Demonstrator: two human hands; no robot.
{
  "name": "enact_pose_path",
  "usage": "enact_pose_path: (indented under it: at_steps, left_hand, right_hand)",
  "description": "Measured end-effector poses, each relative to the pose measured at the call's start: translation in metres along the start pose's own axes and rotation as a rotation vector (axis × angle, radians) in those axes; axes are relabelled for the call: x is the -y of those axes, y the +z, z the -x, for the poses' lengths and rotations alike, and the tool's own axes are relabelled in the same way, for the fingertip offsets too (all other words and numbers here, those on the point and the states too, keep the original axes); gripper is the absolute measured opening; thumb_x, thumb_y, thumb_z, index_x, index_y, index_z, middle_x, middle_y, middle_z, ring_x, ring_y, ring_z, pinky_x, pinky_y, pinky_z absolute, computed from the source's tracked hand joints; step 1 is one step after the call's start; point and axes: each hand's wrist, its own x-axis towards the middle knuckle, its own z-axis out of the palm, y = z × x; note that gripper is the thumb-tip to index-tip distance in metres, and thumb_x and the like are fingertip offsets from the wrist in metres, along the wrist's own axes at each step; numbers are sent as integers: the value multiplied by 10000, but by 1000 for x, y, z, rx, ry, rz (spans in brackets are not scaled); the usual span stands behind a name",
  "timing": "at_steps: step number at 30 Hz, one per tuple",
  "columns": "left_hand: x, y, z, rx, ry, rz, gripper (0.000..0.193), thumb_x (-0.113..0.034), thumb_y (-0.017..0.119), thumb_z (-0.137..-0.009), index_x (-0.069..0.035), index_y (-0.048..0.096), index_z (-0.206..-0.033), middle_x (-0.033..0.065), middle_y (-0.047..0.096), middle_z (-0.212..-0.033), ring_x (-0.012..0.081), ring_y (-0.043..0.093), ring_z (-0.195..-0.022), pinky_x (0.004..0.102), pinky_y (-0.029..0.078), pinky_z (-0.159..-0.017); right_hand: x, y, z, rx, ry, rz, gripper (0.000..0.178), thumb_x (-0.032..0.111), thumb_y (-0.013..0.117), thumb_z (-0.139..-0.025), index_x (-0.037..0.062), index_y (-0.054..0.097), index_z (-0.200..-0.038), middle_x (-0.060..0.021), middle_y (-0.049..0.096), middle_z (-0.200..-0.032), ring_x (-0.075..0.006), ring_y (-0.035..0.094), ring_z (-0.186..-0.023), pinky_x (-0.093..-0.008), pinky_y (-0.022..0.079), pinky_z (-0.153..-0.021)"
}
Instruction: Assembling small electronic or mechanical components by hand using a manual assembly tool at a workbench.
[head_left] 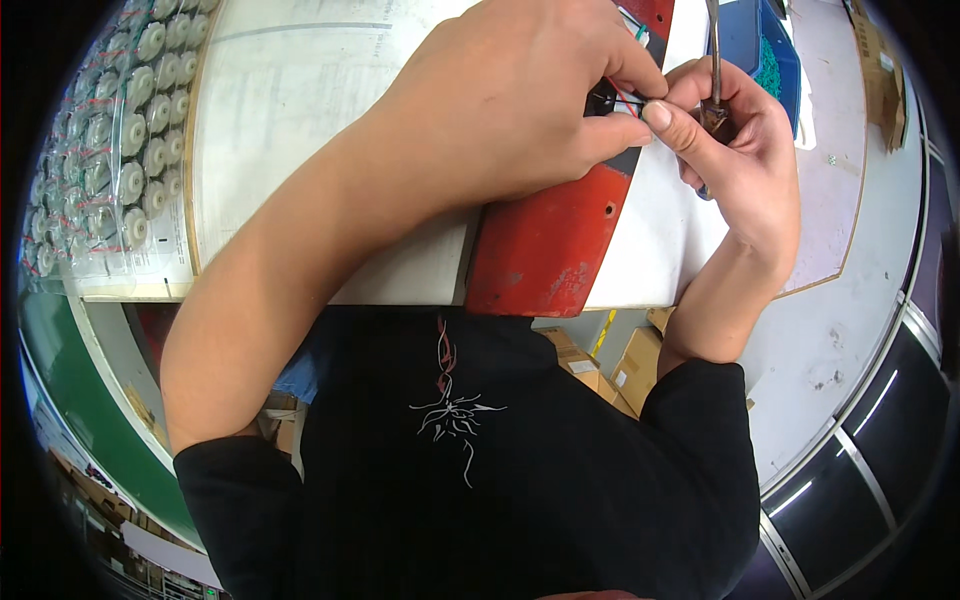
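Resting between the left hand's (560, 90) thumb and forefinger, the black part (602, 100) sits over the far end of the red block (550, 245), mostly covered by the hand, probably so it stays steady while its wires (624, 92) face right. That grip looks snug, the two fingertips a little parted around the wires; the hidden fingers I cannot judge. The right hand (735, 140), just off the block's right edge, brings thumb and forefinger nearly together at the wire ends, likely pinching them, though the contact is too small to be sure. Its other fingers curl round a tool (715, 55), shaft pointing away, presumably to keep it handy while the fingertips work. Right of the block a blue bin (741, 30) holds green bits (768, 70), seemingly within easy reach; well left of it, white wheels (133, 182) stand in rows, perhaps to leave elbow room on the table (270, 130).
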Motion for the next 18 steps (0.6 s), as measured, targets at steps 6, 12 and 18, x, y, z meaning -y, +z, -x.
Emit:
enact_pose_path:
  at_steps: [6,12,18]
  left_hand:
    - [3,-6,-3,70,16,-25,229,-191,752,-871,-2,783,-997,149,694,-932,299,637,-957,396,515,-874]
    - [1,-3,1,-33,216,-163,237,-185,747,-868,1,782,-1011,150,685,-925,302,630,-977,397,511,-886]
    - [6,-4,-3,80,66,-23,233,-169,741,-864,17,779,-1000,159,676,-925,306,624,-973,394,506,-895]
  right_hand:
    - [9,-10,4,23,-117,-29,204,227,715,-1002,25,734,-1030,19,676,-834,-42,590,-678,-217,432,-542]
    - [16,-17,16,115,-342,390,295,247,568,-1072,-18,669,-993,-76,639,-844,-163,558,-706,-298,445,-626]
    - [7,-2,0,98,-376,787,452,335,448,-1110,-13,587,-857,-175,570,-762,-338,543,-676,-391,437,-615]
